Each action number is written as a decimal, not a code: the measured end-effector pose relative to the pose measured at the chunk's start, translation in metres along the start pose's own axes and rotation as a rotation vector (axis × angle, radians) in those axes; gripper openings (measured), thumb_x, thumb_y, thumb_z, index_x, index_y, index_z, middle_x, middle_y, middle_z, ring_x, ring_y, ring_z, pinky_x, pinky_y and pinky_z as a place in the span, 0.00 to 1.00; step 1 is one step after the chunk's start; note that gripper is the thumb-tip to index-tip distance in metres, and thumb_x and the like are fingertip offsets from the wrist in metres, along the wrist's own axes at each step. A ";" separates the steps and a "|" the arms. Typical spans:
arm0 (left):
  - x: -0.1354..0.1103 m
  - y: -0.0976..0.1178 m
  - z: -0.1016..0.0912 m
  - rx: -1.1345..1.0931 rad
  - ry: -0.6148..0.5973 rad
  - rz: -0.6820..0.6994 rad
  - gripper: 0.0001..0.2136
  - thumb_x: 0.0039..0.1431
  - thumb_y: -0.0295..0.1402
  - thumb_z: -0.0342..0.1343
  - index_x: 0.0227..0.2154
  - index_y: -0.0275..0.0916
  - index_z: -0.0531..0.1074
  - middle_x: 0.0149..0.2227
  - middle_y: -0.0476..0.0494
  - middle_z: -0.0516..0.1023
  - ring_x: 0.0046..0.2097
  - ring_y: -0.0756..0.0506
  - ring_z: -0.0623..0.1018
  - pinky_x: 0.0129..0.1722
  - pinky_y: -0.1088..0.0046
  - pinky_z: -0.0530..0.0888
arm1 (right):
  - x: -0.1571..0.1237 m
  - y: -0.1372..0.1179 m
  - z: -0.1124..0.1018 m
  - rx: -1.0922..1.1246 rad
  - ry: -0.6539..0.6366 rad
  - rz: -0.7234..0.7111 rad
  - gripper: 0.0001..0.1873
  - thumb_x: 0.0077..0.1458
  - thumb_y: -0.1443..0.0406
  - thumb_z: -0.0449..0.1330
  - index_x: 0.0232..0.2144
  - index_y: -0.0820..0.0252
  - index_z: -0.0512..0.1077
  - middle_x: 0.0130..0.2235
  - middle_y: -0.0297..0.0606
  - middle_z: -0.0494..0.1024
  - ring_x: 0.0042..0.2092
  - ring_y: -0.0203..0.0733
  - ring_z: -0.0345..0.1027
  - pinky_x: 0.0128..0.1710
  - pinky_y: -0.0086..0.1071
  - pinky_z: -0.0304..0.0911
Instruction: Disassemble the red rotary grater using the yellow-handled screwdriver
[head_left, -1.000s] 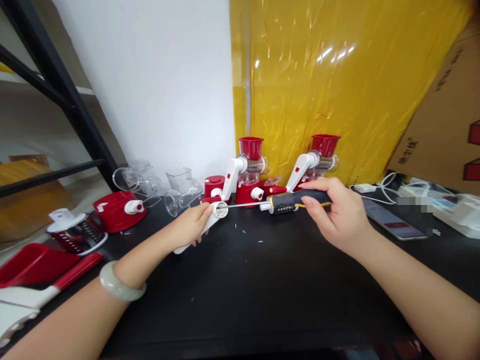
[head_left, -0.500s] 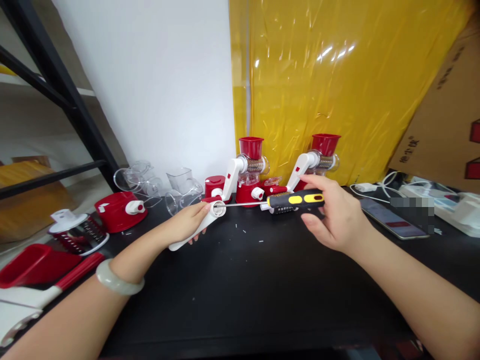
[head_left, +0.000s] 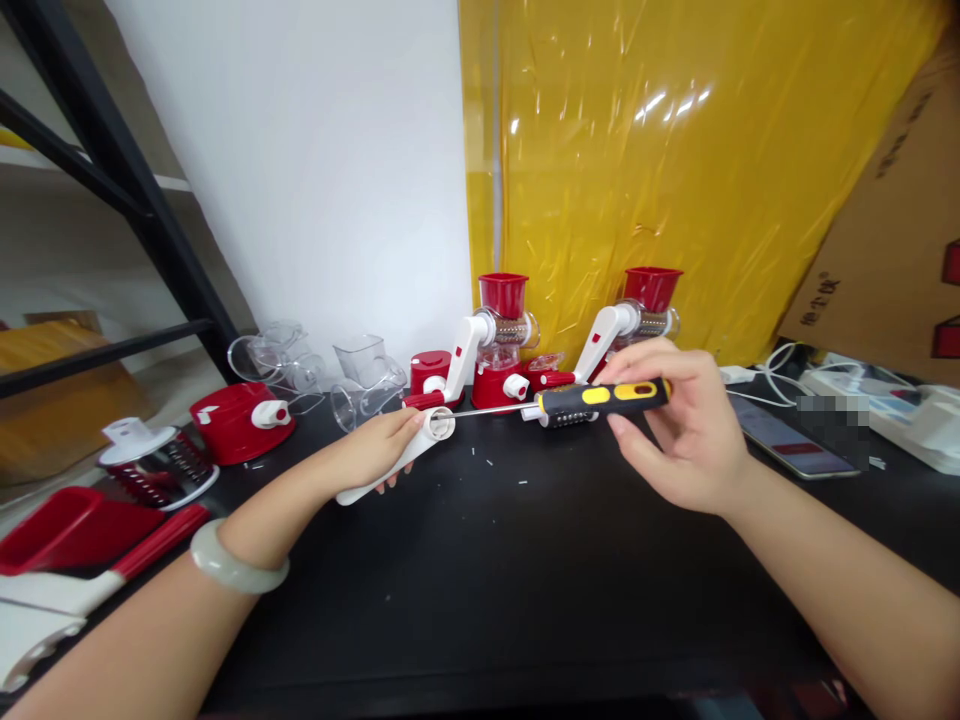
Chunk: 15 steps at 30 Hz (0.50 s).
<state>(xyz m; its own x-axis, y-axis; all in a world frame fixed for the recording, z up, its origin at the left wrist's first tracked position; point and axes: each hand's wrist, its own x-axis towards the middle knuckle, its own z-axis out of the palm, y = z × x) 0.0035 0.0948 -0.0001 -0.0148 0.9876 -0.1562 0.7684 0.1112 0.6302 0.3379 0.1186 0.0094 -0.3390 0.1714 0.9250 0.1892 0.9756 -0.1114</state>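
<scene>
My left hand [head_left: 379, 450] is closed around a white plastic crank arm [head_left: 367, 488], its round hollow end turned to the right. In my right hand [head_left: 686, 430] is a screwdriver [head_left: 604, 398] with a black and yellow handle, held lightly between thumb and fingers. Its thin metal shaft lies nearly level, and the tip goes into the crank arm's round end; what it touches inside is hidden. Behind the screwdriver handle lies a perforated metal grater drum [head_left: 570, 419], partly covered.
Two red-topped rotary graters [head_left: 504, 345] [head_left: 651, 300] stand at the back. Left are clear plastic housings [head_left: 367, 375], a red base [head_left: 241, 425], another drum [head_left: 161, 465] and a red hopper [head_left: 82, 525]. A phone [head_left: 795, 437] and white cables lie right, on the black table [head_left: 525, 600].
My right hand has shifted slightly right and its grip on the screwdriver has changed; the handle has turned, showing its yellow patches differently. My left hand and the crank arm have barely moved.
</scene>
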 end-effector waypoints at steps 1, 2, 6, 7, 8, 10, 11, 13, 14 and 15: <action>-0.001 0.001 0.000 0.005 -0.005 -0.001 0.22 0.67 0.48 0.40 0.52 0.39 0.68 0.26 0.45 0.72 0.23 0.44 0.75 0.17 0.72 0.72 | -0.001 -0.001 0.000 -0.027 0.007 0.013 0.19 0.57 0.67 0.61 0.51 0.50 0.65 0.45 0.42 0.74 0.46 0.51 0.72 0.46 0.49 0.71; -0.001 0.002 0.001 0.011 -0.009 -0.003 0.22 0.68 0.48 0.39 0.52 0.40 0.68 0.26 0.45 0.72 0.23 0.44 0.75 0.17 0.72 0.72 | -0.003 -0.001 -0.001 -0.077 0.009 0.027 0.20 0.59 0.64 0.60 0.53 0.52 0.65 0.45 0.44 0.74 0.46 0.52 0.73 0.45 0.48 0.71; -0.002 0.003 0.002 0.036 -0.009 -0.007 0.22 0.68 0.47 0.37 0.52 0.40 0.68 0.27 0.45 0.73 0.23 0.44 0.75 0.18 0.72 0.72 | -0.006 -0.001 -0.005 -0.380 -0.032 0.026 0.15 0.66 0.56 0.53 0.49 0.58 0.70 0.39 0.42 0.78 0.38 0.48 0.75 0.35 0.40 0.68; -0.002 0.002 0.003 0.039 -0.009 -0.007 0.22 0.68 0.47 0.37 0.52 0.40 0.68 0.27 0.45 0.73 0.23 0.44 0.76 0.18 0.72 0.72 | -0.005 0.000 -0.006 -0.448 -0.052 0.019 0.13 0.67 0.58 0.53 0.45 0.58 0.71 0.36 0.41 0.78 0.35 0.46 0.74 0.33 0.38 0.67; -0.002 0.002 0.003 0.041 -0.009 -0.008 0.22 0.68 0.47 0.37 0.52 0.40 0.68 0.27 0.45 0.73 0.24 0.43 0.76 0.18 0.72 0.72 | -0.004 0.000 -0.007 -0.489 -0.075 0.011 0.10 0.67 0.60 0.53 0.42 0.57 0.72 0.34 0.39 0.78 0.34 0.45 0.73 0.31 0.37 0.65; -0.002 0.001 0.003 0.047 -0.003 -0.008 0.22 0.68 0.47 0.38 0.53 0.40 0.68 0.27 0.44 0.73 0.24 0.43 0.76 0.18 0.71 0.73 | -0.001 0.000 -0.007 -0.471 -0.110 -0.027 0.06 0.66 0.64 0.55 0.41 0.56 0.72 0.34 0.38 0.76 0.34 0.44 0.72 0.33 0.38 0.66; -0.001 0.001 0.002 0.052 0.005 -0.008 0.22 0.68 0.47 0.38 0.53 0.40 0.68 0.27 0.44 0.73 0.24 0.43 0.76 0.18 0.71 0.73 | 0.000 -0.001 -0.007 -0.418 -0.123 -0.056 0.05 0.65 0.65 0.57 0.42 0.55 0.71 0.36 0.39 0.75 0.35 0.44 0.71 0.35 0.39 0.67; -0.001 0.000 0.002 0.057 0.019 -0.009 0.23 0.68 0.47 0.38 0.53 0.39 0.69 0.27 0.44 0.73 0.23 0.43 0.76 0.18 0.70 0.73 | 0.002 -0.002 -0.006 -0.295 -0.125 -0.103 0.09 0.62 0.67 0.59 0.45 0.52 0.70 0.39 0.39 0.73 0.39 0.46 0.71 0.38 0.42 0.69; 0.000 0.000 0.002 0.054 0.022 -0.007 0.23 0.67 0.47 0.38 0.52 0.39 0.69 0.27 0.44 0.73 0.23 0.42 0.76 0.18 0.70 0.73 | 0.002 -0.003 -0.005 -0.245 -0.114 -0.111 0.11 0.61 0.69 0.60 0.46 0.51 0.70 0.40 0.39 0.73 0.40 0.46 0.71 0.40 0.44 0.70; 0.000 0.000 0.001 0.049 0.023 -0.007 0.23 0.67 0.48 0.39 0.52 0.39 0.68 0.26 0.44 0.72 0.23 0.42 0.76 0.18 0.70 0.73 | 0.002 -0.003 -0.003 -0.201 -0.101 -0.109 0.14 0.59 0.71 0.60 0.46 0.50 0.69 0.41 0.40 0.72 0.42 0.47 0.71 0.41 0.45 0.70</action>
<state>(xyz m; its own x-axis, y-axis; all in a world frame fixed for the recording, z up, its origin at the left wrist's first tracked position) 0.0047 0.0944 -0.0009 -0.0342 0.9892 -0.1426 0.7984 0.1128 0.5914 0.3396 0.1151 0.0131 -0.4564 0.0893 0.8853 0.3223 0.9440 0.0709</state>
